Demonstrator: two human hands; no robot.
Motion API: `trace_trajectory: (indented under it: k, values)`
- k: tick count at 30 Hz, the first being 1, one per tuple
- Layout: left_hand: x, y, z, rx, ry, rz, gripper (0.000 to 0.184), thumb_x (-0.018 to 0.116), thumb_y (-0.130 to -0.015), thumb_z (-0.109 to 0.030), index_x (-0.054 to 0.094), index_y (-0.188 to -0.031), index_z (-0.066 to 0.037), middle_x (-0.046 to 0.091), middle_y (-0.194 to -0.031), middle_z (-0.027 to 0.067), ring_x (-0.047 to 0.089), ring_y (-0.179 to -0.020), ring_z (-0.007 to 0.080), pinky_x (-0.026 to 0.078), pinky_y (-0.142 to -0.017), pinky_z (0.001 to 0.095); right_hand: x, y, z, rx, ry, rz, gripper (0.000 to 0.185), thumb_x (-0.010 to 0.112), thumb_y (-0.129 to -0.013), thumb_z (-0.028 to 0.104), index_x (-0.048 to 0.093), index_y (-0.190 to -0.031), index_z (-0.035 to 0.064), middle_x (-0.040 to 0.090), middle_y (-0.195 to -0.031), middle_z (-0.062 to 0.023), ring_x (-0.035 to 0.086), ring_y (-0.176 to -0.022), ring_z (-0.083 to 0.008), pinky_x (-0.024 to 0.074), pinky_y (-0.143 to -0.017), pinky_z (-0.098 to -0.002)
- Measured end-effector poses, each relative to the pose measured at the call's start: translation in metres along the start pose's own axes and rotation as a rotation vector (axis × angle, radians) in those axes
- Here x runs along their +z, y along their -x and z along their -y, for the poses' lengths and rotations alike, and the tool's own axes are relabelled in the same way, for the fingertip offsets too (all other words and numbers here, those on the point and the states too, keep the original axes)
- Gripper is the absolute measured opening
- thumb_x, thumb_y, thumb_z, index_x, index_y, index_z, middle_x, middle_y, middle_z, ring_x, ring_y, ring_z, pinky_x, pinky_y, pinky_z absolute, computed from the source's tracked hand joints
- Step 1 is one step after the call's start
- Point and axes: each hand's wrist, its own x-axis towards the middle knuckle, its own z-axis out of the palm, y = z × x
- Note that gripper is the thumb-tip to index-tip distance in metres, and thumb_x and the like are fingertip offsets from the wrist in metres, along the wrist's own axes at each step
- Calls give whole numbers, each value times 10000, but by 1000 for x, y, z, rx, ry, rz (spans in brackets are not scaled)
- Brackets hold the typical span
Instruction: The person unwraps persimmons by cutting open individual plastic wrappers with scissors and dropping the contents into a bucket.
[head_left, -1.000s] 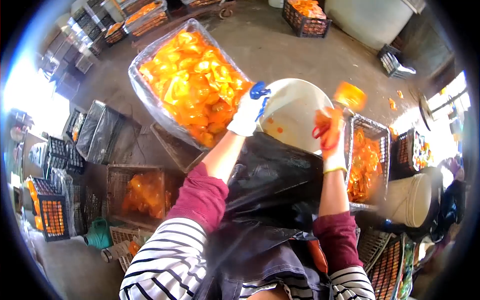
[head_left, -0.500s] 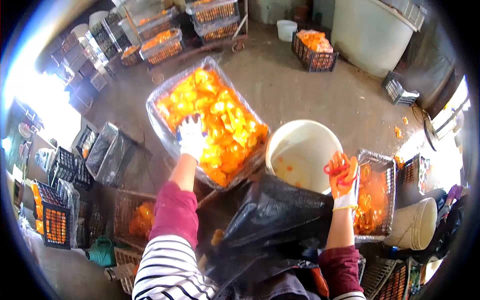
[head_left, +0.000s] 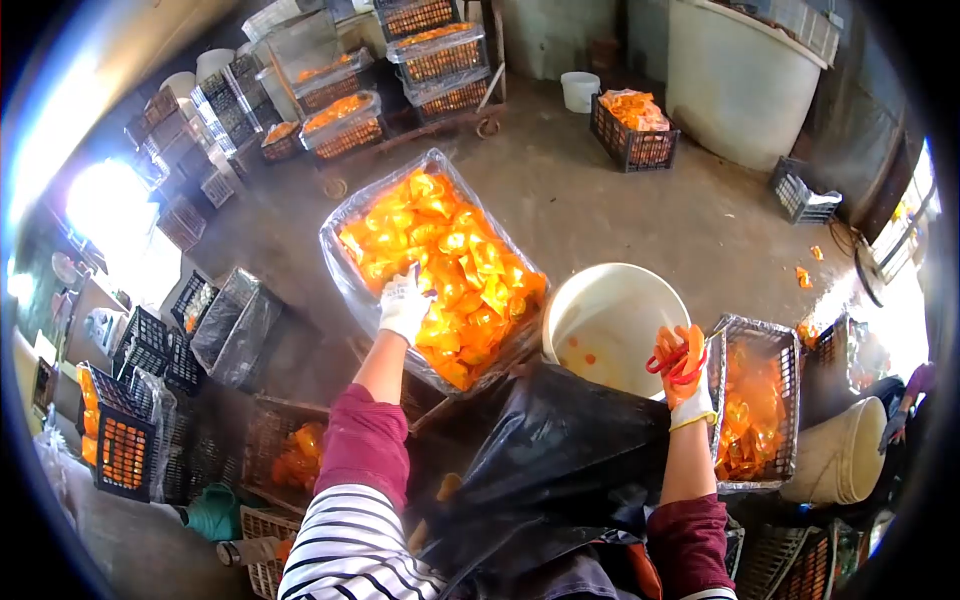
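Note:
My left hand (head_left: 405,307), in a white glove, is over a plastic-lined crate (head_left: 336,262) heaped with glossy orange pieces (head_left: 455,245) that look like cut peppers. Its fingers are apart at the surface of the heap, and no piece shows in them. My right hand (head_left: 684,375), in an orange and white glove, is closed around red-handled scissors (head_left: 680,362); their blades are hidden. It is between a large white tub (head_left: 625,320), with a few orange scraps at the bottom, and a second crate (head_left: 792,400) of orange pieces.
Black plastic sheeting (head_left: 545,450) covers my lap. A crate with orange pieces (head_left: 262,460) is at lower left, and a cream bucket (head_left: 840,450) lies tilted at right. Further off are loaded crates on a cart (head_left: 440,70), a filled black crate (head_left: 635,140) and a big vat (head_left: 740,85).
My left hand has shifted slightly on the heap, its spread fingers drawing closer together. The scene has moved down and right in view. My right hand still grips the scissors.

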Motion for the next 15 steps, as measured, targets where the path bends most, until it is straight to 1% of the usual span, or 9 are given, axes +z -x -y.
trace_trajectory:
  k: [1,4,7,10,11,12,14,15]
  values:
    - [4,1,0,-3,26,-72,597,694,-792,-366,501,-1294,-108,600,-1109,195,588,-1031,346,464,-895,433,-5,-2,-4,-5,-2,15,522,606,-892,431,488,-1218,41,606,-1158,-160,605,-1030,-264,481,-910,-370]
    - [19,-4,13,-25,264,-160,634,717,-761,-411,513,-1295,-138,605,-1113,193,595,-1018,329,468,-882,432,-7,-2,-7,-23,-23,43,510,613,-889,426,497,-1203,40,612,-1146,-158,608,-1018,-263,483,-912,-371]
    - [24,-7,13,-175,323,0,660,696,-749,-484,510,-1304,-179,617,-1130,197,591,-1043,360,473,-883,449,6,6,-1,-25,-67,17,495,627,-883,414,509,-1179,36,615,-1133,-159,612,-1003,-257,494,-896,-366]
    - [21,1,-11,-139,67,-26,644,699,-736,-501,536,-1276,-190,634,-1126,150,608,-1024,331,478,-880,428,17,9,3,7,-66,-37,488,630,-880,416,510,-1167,40,613,-1121,-166,609,-1000,-257,494,-876,-366]
    - [31,0,-13,-109,-7,-101,639,720,-726,-473,542,-1269,-188,651,-1090,142,620,-1002,323,478,-879,427,19,9,3,7,-58,-36,490,622,-881,428,504,-1167,48,612,-1114,-167,603,-1011,-261,485,-870,-371]
    - [38,-1,-10,-72,32,-74,649,725,-724,-468,533,-1280,-192,652,-1079,154,621,-997,328,480,-874,434,21,8,3,3,-51,-32,492,614,-882,440,498,-1167,56,611,-1107,-169,596,-1021,-266,477,-864,-376]
    - [36,-5,-11,8,114,-25,672,734,-720,-456,516,-1300,-198,653,-1057,179,625,-985,339,484,-863,447,19,3,0,4,-53,-30,485,615,-885,429,499,-1161,48,610,-1090,-184,606,-976,-271,481,-849,-376]
    - [30,-4,-14,-40,297,-47,639,748,-755,-351,500,-1322,-190,666,-1018,155,652,-928,270,511,-812,400,18,2,-1,8,-47,-28,481,612,-886,430,501,-1159,48,610,-1083,-186,609,-955,-271,482,-842,-376]
